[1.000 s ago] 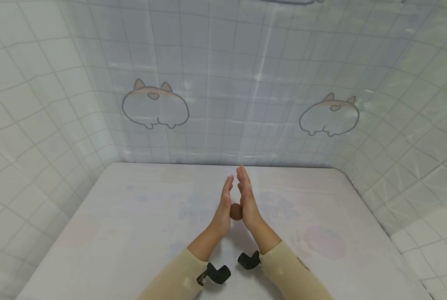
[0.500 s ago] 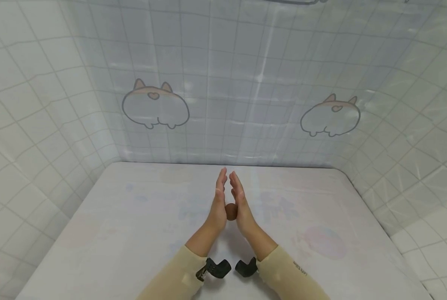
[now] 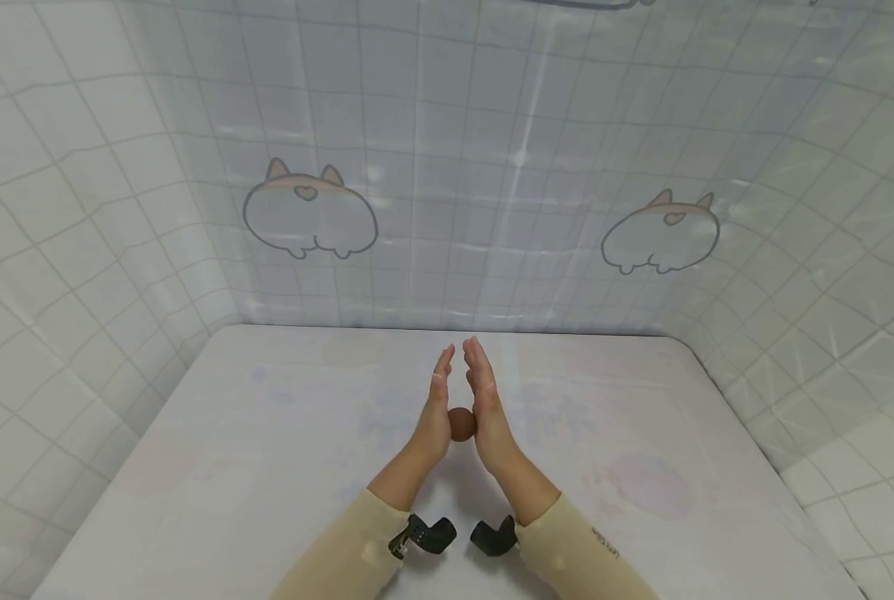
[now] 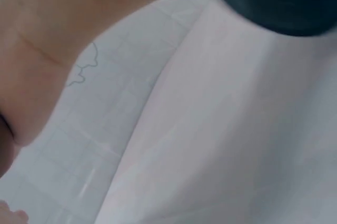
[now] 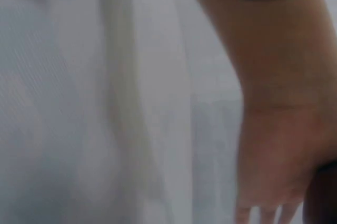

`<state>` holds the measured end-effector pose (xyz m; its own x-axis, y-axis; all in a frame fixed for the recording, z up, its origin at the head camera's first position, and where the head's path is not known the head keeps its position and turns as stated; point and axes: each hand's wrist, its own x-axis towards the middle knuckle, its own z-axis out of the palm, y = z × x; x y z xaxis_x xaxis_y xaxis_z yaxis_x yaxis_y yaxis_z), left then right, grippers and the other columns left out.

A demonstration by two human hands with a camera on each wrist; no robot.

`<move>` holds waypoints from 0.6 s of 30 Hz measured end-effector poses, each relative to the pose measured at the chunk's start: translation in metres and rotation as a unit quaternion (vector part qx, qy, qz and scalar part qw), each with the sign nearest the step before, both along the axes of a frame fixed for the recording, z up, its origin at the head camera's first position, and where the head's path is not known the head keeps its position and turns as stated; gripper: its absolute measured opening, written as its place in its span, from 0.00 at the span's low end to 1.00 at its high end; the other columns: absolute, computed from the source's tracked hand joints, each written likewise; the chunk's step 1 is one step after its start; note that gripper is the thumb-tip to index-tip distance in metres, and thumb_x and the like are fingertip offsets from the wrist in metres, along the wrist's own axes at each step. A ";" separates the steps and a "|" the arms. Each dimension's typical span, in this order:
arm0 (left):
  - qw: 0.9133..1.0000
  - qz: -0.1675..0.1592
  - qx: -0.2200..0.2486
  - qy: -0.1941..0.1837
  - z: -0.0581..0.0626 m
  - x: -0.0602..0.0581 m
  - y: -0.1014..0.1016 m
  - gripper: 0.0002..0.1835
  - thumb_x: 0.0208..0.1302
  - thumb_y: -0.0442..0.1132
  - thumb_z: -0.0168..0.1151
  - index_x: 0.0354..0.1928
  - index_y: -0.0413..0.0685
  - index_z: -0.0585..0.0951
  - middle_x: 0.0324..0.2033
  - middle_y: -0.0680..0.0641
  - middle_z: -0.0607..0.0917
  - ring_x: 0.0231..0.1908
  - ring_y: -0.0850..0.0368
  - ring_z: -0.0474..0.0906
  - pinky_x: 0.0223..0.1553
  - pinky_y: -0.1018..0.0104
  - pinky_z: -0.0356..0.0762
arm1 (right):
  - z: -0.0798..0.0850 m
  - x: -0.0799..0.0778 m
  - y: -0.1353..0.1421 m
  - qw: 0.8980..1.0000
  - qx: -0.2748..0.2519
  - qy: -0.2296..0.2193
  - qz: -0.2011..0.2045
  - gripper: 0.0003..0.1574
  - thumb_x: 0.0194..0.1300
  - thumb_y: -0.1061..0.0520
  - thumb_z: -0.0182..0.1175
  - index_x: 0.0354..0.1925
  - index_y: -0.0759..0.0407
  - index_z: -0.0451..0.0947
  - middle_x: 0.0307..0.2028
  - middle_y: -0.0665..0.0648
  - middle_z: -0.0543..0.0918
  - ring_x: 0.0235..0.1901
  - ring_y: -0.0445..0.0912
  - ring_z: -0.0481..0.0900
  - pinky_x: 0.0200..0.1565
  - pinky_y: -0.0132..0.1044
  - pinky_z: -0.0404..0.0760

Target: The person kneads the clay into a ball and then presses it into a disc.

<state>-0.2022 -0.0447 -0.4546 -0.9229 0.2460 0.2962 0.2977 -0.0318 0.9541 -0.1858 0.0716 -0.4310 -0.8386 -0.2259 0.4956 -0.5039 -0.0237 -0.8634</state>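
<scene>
A small brown ball [image 3: 461,424] sits between two facing palms in the head view, above the middle of the table. My left hand [image 3: 433,421] presses it from the left, fingers straight and pointing forward. From the right, the flat palm of my right hand [image 3: 491,421] presses against it, its fingertips reaching a little farther forward. Above the ball, a narrow gap separates the fingers. Only a dark sliver of the ball [image 4: 4,153] shows at the edge of the left wrist view. In the right wrist view the ball [image 5: 322,200] is partly cut off at the lower right.
The pale patterned table top [image 3: 267,467] extends around the hands. Behind it rises a grid-patterned curtain [image 3: 447,208] with cartoon animal drawings, and similar sheets hang on both sides. Black wrist cameras [image 3: 433,535] project inward from both sleeves.
Both hands and the ball have shifted slightly left since the first frame. The hands slide against each other: left fingertips went forward, then back, while the right did the reverse.
</scene>
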 end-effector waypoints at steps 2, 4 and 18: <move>1.000 -0.008 -0.013 -0.002 -0.001 0.001 0.001 0.40 0.75 0.67 0.13 0.81 0.54 0.44 0.79 0.46 0.43 0.77 0.42 0.40 0.68 0.28 0.37 | 0.001 -0.003 0.002 1.000 0.003 0.001 -0.007 0.50 0.75 0.25 0.21 0.81 0.51 0.37 0.79 0.55 0.45 0.77 0.54 0.42 0.73 0.60 0.42; 1.000 -0.019 -0.021 0.000 -0.003 0.002 0.002 0.40 0.76 0.66 0.14 0.81 0.54 0.44 0.79 0.46 0.42 0.77 0.41 0.40 0.68 0.28 0.38 | 0.002 -0.005 0.004 1.000 0.008 0.002 -0.013 0.50 0.74 0.24 0.21 0.81 0.50 0.37 0.79 0.55 0.45 0.77 0.53 0.42 0.73 0.59 0.42; 0.996 -0.076 0.021 0.043 -0.002 0.012 0.011 0.45 0.72 0.72 0.15 0.80 0.53 0.38 0.79 0.48 0.38 0.77 0.43 0.37 0.69 0.29 0.36 | -0.014 -0.022 0.014 0.999 0.009 -0.037 -0.006 0.45 0.76 0.27 0.20 0.81 0.45 0.36 0.79 0.52 0.44 0.77 0.51 0.41 0.73 0.59 0.40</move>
